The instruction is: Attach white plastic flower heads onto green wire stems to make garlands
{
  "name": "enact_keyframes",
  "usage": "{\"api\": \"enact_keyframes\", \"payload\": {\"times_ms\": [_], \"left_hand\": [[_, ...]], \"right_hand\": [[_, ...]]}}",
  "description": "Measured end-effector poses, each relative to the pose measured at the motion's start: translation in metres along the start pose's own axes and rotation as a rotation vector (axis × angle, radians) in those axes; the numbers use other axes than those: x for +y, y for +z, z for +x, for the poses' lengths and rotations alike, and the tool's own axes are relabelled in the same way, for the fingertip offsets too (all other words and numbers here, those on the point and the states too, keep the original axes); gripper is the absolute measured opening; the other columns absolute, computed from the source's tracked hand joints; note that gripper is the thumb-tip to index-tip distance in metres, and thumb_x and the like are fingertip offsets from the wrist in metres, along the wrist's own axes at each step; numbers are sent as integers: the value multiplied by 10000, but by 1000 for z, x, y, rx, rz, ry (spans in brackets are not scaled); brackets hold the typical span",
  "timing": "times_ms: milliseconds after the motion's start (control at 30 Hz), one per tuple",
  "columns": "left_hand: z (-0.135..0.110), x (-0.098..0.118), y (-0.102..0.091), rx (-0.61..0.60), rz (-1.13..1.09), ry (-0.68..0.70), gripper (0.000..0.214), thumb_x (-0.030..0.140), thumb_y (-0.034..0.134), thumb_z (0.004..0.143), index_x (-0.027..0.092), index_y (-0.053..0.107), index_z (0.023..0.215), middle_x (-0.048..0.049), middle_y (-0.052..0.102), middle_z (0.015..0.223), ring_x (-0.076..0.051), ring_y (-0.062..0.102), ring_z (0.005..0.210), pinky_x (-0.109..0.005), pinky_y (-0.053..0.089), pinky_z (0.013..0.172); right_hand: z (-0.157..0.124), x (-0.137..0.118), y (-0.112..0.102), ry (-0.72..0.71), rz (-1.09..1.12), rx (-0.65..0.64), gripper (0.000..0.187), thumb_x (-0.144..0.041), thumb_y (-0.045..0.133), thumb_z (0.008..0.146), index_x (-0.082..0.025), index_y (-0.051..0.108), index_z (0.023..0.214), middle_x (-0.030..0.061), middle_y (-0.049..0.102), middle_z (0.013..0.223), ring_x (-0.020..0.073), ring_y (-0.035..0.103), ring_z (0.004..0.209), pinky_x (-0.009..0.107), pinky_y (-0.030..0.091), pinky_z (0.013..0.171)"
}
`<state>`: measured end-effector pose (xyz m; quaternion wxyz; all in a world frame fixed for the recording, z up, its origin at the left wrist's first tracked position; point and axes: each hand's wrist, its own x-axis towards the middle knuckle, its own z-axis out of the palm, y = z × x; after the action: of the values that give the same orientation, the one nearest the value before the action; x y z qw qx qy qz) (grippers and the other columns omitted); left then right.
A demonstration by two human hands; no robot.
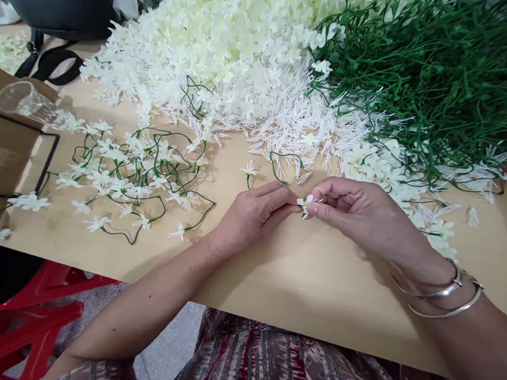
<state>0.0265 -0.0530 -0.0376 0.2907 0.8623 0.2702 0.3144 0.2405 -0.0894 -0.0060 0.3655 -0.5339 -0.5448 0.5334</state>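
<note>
Between my two hands, above the near part of the table, is a small white artificial flower (305,205). My left hand (259,213) is closed, its thumb and fingertips pinched together at the flower's left side; what lies inside the pinch is mostly hidden. Behind that hand a thin green plastic stem (273,164) curves up and right. My right hand (350,209) pinches the flower from the right between thumb and forefinger, with a thin white tip showing there. Another white flower on a stem (248,169) stands out just beyond my left hand.
Stemmed white flowers (139,163) lie tangled at left beside a tipped clear plastic cup (30,101). Loose petals (234,35) and white stamens (274,119) heap at the back. Green stems (436,67) pile at right. A black bag (67,15) and red stool (33,338) are left.
</note>
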Motion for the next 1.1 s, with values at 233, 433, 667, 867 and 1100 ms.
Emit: {"api": "enact_keyframes", "payload": {"times_ms": [233,433,667,867,1100], "left_hand": [[-1,1,-1,24,42,4,196,267,530,1087,173,660,975,-49,729,901,-121,696,797,-209,539,719],[-2,1,-2,1,96,75,216,238,490,1098,160,656,984,-54,731,907,-115,697,791,-198,537,715],[-3,0,-5,21,264,190,205,189,493,1086,148,652,963,-58,748,904,-115,699,732,-207,540,675],[3,6,3,144,134,206,124,232,548,1081,165,623,1008,-53,731,899,-112,710,792,-201,568,710],[7,-6,-25,639,340,96,79,250,602,1059,225,664,1101,-27,760,982,-149,745,924,-287,612,839]], "right_hand": [[-1,4,4,-14,-14,2,226,-464,807,843,-265,708,800,-4,659,701,155,572,642,285,485,588],[0,1,3,-12,-59,-48,177,-366,729,881,-235,677,775,-12,629,685,144,558,649,279,465,608],[1,2,3,-3,-74,-73,162,-345,727,875,-227,686,772,-4,648,699,148,569,659,292,442,618],[5,9,-3,-10,117,-107,178,-386,835,822,-264,707,809,-15,692,740,151,611,692,286,501,649],[10,21,-8,-25,476,-23,293,-534,860,810,-288,762,933,16,760,925,195,723,867,370,606,880]]}}
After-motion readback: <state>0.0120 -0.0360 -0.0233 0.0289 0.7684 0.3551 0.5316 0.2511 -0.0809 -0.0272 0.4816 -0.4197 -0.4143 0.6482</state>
